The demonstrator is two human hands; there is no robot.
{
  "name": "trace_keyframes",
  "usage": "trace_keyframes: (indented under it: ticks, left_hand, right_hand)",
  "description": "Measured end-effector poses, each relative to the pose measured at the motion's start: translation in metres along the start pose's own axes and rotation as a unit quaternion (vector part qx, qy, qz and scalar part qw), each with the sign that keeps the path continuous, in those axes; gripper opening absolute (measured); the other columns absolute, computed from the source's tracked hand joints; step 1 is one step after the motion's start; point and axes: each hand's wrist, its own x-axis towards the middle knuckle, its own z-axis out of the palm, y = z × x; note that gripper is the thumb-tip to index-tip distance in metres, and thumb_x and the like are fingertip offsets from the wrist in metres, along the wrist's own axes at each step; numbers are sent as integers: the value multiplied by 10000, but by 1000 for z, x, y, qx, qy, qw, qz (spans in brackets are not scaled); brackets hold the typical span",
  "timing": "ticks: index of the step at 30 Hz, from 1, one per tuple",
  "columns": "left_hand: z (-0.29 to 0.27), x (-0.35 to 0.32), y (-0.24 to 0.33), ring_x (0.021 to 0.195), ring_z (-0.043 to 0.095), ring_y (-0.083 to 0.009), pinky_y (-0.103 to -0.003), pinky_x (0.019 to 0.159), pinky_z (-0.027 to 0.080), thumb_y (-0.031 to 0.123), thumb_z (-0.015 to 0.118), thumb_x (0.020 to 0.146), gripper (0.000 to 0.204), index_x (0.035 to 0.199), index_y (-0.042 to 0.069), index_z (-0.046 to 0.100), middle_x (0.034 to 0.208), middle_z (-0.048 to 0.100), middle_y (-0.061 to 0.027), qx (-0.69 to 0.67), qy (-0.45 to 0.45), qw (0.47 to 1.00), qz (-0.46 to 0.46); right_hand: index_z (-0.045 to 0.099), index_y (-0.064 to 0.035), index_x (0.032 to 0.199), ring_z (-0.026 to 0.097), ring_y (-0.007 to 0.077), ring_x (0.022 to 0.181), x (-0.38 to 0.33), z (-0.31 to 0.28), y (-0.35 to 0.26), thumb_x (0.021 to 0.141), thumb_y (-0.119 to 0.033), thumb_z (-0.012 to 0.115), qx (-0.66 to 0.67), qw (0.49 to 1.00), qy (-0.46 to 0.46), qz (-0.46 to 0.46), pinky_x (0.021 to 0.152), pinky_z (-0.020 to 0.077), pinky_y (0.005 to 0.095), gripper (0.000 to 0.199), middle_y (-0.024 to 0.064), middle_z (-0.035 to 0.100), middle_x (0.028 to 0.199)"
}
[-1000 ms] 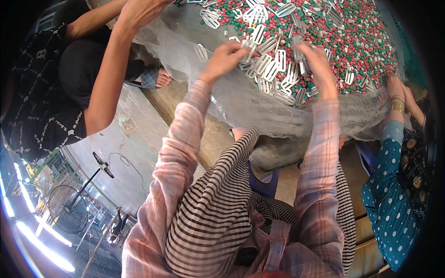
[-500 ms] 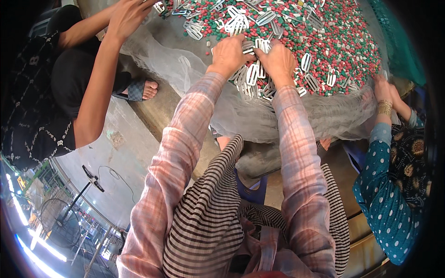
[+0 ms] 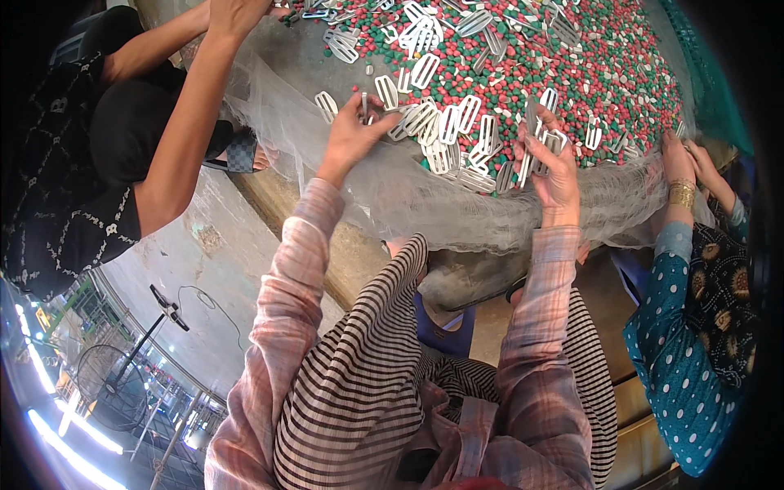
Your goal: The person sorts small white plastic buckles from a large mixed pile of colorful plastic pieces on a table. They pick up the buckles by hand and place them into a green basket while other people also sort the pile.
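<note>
A wide pile of small red, green and white pellets (image 3: 604, 65) lies on grey netting (image 3: 408, 196), with many flat white oval buckle pieces (image 3: 453, 122) scattered over it. My left hand (image 3: 353, 131) pinches one white buckle piece (image 3: 365, 104) at the pile's near left edge. My right hand (image 3: 549, 159) holds a stack of several white buckle pieces (image 3: 532, 135) upright against its palm. Both pink plaid sleeves reach up from below.
A person in black at the left stretches a bare arm (image 3: 188, 114) to the pile's far left. Another person in teal dotted clothes has a hand (image 3: 682, 159) with gold bangles at the right edge. A standing fan (image 3: 114, 384) is on the floor below left.
My hands, close together on the pile half a second ago, have parted: the left went left to a single piece, the right went right and lifted a stack of pieces.
</note>
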Motion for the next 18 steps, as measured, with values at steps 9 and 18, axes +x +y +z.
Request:
trace_keyframes:
  ticks: [9, 18]
  left_hand:
    - [0, 5, 4, 604, 525, -123, -253, 499, 430, 169, 634, 755, 256, 936, -9, 599, 785, 622, -65, 2, 32, 995, 93]
    - [-10, -11, 32, 583, 483, -78, -210, 424, 356, 61, 552, 772, 167, 927, 6, 576, 885, 636, -104, -311, -120, 942, 31]
  right_hand:
    - [572, 31, 1039, 611, 121, 756, 15, 31, 15, 638, -212, 838, -368, 921, 123, -26, 680, 490, 257, 539, 76, 659, 869]
    - [555, 35, 1078, 617, 235, 876, 45, 66, 52, 682, -561, 727, -324, 930, 168, -41, 757, 472, 364, 736, 147, 648, 940]
